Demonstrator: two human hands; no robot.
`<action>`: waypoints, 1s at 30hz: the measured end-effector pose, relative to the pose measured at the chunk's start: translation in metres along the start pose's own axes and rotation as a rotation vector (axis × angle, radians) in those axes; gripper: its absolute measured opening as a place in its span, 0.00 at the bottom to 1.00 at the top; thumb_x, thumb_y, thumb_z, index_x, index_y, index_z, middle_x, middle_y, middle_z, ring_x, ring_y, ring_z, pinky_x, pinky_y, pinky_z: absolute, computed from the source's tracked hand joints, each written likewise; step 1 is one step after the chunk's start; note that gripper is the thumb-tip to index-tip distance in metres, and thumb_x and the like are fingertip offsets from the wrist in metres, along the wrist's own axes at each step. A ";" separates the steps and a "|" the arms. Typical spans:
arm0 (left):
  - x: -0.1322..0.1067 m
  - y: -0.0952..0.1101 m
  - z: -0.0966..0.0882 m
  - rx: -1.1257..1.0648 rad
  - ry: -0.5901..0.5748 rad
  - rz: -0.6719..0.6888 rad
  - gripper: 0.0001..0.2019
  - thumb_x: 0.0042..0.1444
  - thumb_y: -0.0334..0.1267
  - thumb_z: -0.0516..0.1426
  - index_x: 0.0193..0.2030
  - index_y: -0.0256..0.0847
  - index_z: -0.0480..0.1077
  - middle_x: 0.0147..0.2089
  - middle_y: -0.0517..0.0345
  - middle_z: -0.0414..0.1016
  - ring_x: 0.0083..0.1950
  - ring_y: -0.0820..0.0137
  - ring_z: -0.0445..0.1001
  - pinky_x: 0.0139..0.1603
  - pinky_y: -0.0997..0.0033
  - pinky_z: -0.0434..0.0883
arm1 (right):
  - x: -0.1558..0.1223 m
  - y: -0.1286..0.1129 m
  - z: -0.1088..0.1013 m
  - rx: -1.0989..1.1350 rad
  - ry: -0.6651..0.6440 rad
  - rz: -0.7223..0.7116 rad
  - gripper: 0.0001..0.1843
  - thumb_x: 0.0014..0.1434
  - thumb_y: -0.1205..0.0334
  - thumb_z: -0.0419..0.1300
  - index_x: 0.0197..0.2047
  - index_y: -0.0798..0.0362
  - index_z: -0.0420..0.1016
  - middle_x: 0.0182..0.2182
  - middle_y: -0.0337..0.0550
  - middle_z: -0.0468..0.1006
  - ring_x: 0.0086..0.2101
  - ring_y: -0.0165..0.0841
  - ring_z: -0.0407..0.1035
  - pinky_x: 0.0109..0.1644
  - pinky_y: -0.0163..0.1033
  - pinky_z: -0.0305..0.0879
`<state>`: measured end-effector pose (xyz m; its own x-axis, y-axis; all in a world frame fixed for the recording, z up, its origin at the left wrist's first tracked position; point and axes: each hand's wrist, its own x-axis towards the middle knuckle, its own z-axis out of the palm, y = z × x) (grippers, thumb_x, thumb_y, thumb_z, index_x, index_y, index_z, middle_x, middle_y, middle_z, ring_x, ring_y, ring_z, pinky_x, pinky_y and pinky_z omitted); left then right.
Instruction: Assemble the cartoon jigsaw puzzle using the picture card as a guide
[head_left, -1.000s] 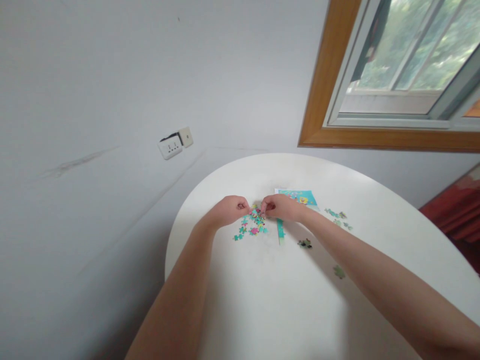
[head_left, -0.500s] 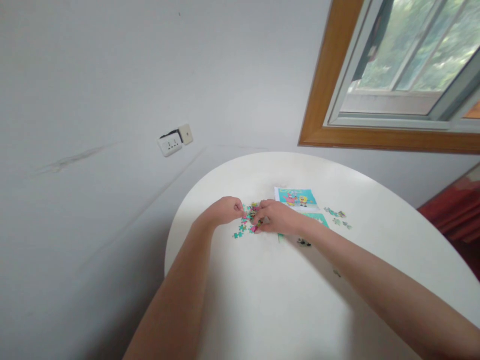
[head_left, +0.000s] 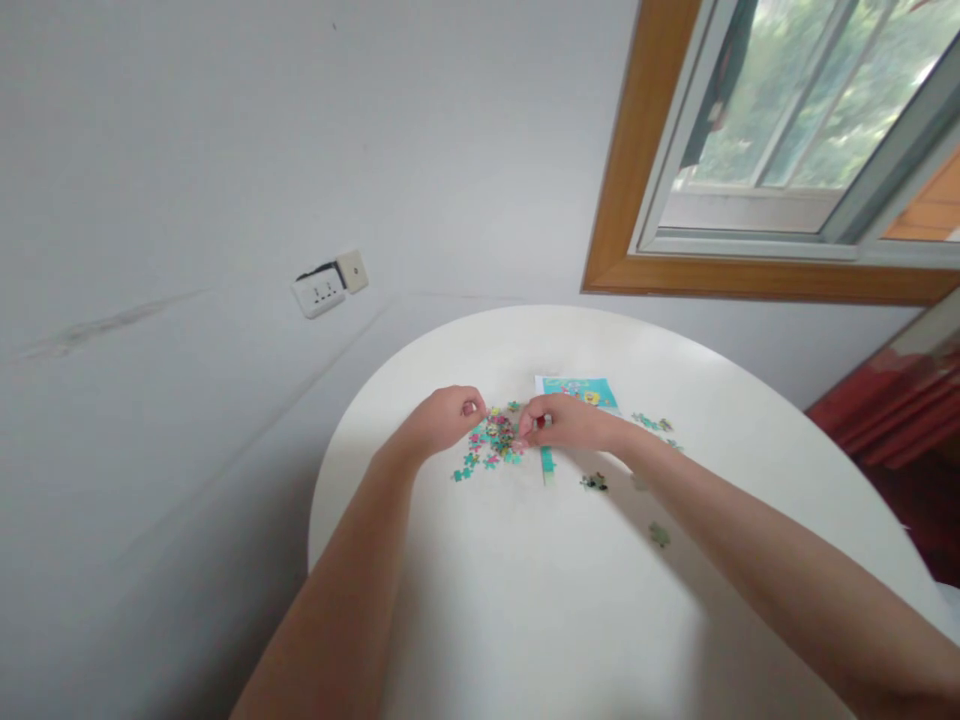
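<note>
A heap of small jigsaw puzzle pieces [head_left: 498, 432], mostly turquoise and pink, lies on the white round table [head_left: 480, 580]. At the heap's left edge is my left hand [head_left: 448, 418], its thumb and fingertips pinched together. My right hand [head_left: 566, 422] reaches in from the other side, fingers bent into a pinch at the heap's right edge. Whatever either pinch holds is too small or hidden. Partly behind my right hand lies a picture sheet [head_left: 609, 391] with yellow and pink cartoon figures on turquoise. A turquoise strip [head_left: 547, 460] shows below that hand.
Loose jigsaw pieces lie right of the sheet [head_left: 651, 423], below my right wrist [head_left: 595, 482] and beside my forearm [head_left: 659, 535]. A wall with a socket [head_left: 319, 291] rises behind the table. A wood-framed window [head_left: 750, 275] is at upper right, a red curtain [head_left: 892, 385] below it.
My right hand has drawn back to the heap's right edge, its spread fingers now pinched, uncovering more pieces. My left hand has lifted slightly off the heap's edge. The view has shifted right.
</note>
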<state>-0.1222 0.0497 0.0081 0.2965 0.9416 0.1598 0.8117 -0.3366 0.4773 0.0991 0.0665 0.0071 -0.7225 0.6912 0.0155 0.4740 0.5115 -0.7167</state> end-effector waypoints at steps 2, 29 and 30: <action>0.002 0.008 0.006 -0.053 -0.004 0.048 0.09 0.53 0.37 0.53 0.32 0.38 0.73 0.26 0.61 0.68 0.28 0.73 0.64 0.29 0.76 0.59 | -0.011 0.005 -0.010 -0.028 0.060 0.013 0.07 0.51 0.60 0.61 0.29 0.55 0.77 0.23 0.35 0.72 0.28 0.27 0.62 0.33 0.32 0.55; 0.004 0.010 0.004 0.053 -0.113 0.040 0.14 0.53 0.44 0.53 0.30 0.39 0.75 0.32 0.57 0.74 0.34 0.70 0.70 0.35 0.74 0.63 | -0.128 0.034 -0.065 -0.148 0.475 0.272 0.17 0.59 0.50 0.53 0.36 0.51 0.78 0.37 0.44 0.78 0.34 0.33 0.69 0.36 0.37 0.62; 0.004 0.010 0.004 0.058 -0.114 0.040 0.14 0.53 0.45 0.53 0.30 0.39 0.75 0.32 0.57 0.74 0.34 0.70 0.70 0.35 0.74 0.63 | -0.127 0.031 -0.062 -0.160 0.466 0.266 0.16 0.59 0.52 0.53 0.36 0.50 0.78 0.38 0.44 0.78 0.34 0.32 0.69 0.36 0.37 0.62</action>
<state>-0.1105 0.0499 0.0100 0.3817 0.9211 0.0770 0.8249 -0.3770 0.4211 0.2369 0.0262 0.0255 -0.2853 0.9411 0.1812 0.7066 0.3343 -0.6236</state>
